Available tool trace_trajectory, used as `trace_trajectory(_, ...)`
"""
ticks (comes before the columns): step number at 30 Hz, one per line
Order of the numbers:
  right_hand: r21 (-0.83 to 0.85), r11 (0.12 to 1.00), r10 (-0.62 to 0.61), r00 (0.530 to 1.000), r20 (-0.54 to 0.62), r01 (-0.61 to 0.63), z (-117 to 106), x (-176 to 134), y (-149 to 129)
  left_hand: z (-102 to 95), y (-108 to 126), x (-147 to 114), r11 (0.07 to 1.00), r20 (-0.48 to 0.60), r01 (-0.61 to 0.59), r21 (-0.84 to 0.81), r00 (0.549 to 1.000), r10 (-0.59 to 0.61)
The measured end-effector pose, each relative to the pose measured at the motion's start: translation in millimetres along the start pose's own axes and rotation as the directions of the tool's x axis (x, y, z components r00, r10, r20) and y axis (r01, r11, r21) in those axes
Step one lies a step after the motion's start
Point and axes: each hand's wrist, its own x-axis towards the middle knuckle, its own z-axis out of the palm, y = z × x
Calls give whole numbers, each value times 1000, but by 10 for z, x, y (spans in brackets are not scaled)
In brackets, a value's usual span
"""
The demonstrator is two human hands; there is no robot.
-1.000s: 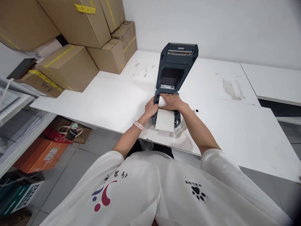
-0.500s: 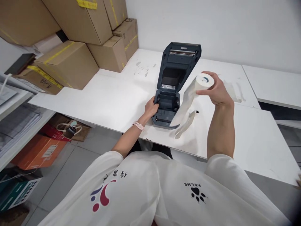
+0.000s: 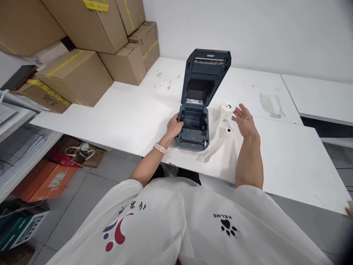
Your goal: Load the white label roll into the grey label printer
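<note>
A dark blue label printer [image 3: 193, 145] stands on the white table with its lid [image 3: 205, 79] raised and its roll bay bare. My left hand [image 3: 174, 126] grips the printer's left rim, thumb over the edge and the other fingers mostly hidden. To the right of the printer a white label roll [image 3: 226, 109] stands on the table, its loose strip hanging toward the front. My right hand [image 3: 243, 118] is just right of that roll, fingers spread and holding nothing. A smaller roll with a dark core [image 3: 228, 130] lies nearer me, a curled strip trailing from it.
Cardboard boxes [image 3: 77, 75] with yellow tape are stacked at the table's left back. A white wall [image 3: 248, 33] rises behind. Shelves at the left hold papers [image 3: 20, 154], with an orange box [image 3: 45, 180] below. The front table edge [image 3: 132, 152] runs close to me.
My right hand has put the larger label roll down beside the printer and let go of it, and its fingers have spread. My left hand stays on the printer.
</note>
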Motion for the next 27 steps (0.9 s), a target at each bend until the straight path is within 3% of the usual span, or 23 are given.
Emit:
trace_trajectory(4,-29,999,33,987,156,-29,-112,-591,26,3,13,6,1000,2,19,-11,1000,-19)
trace_trajectory(8,-96,991,117,939,323,-90,65,-895,-182,19,-17,24,999,-6,16,-37,1000,-16)
trace_trajectory(10,-39,999,16,919,394,-1,195,-913,-476,26,-37,33,999,-9,20,-43,1000,-20)
trace_trajectory(13,-24,974,-180,831,527,226,483,-820,-1030,30,-52,40,999,-11,11,-45,1000,-12)
trace_trajectory(16,-305,815,-226,755,616,493,947,-612,-1395,30,-54,42,999,-12,-6,-47,1000,6)
trace_trajectory(18,-546,614,-131,755,642,570,1300,-447,-1436,34,-59,47,999,-10,3,-48,1000,-3)
trace_trajectory(21,-755,344,50,792,608,558,1708,-270,-1311,43,-78,62,999,-10,15,-40,1000,-16)
trace_trajectory(24,-790,268,71,807,587,551,1826,-285,-1196,50,-99,72,998,-2,8,-58,1000,-8)
trace_trajectory(27,-751,316,-46,800,598,580,1697,-523,-1166,56,-112,66,991,14,9,-132,1000,-7)
